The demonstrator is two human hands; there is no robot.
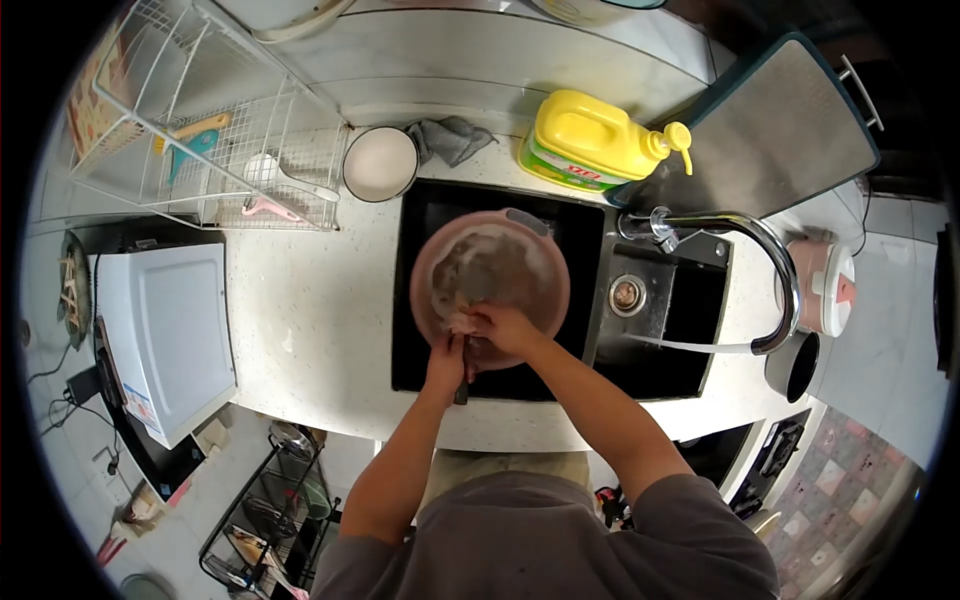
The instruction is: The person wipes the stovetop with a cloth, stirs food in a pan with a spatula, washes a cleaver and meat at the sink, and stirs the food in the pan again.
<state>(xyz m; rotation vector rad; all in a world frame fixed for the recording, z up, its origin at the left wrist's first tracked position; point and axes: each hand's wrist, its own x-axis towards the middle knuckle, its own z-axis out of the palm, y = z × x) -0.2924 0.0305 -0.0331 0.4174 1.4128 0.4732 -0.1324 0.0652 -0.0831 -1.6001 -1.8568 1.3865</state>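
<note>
A pink basin point(420, 280) with foamy, cloudy water stands in the large dark sink bowl point(585, 240). My left hand point(447, 368) is closed around a dark handle point(461, 393) at the basin's near rim. The far end of that utensil lies in the water, and its kind cannot be made out. Over the near part of the water, my right hand point(497, 328) has its fingers bent closed beside the left. Something pale shows at its fingertips, too unclear to name.
The chrome faucet point(775, 250) runs a stream into the smaller right bowl with its drain point(627, 295). Behind stand a yellow detergent bottle point(590, 130), a white bowl point(381, 164), a grey cloth point(452, 140) and a cutting board point(770, 130). A wire rack point(290, 150) is left.
</note>
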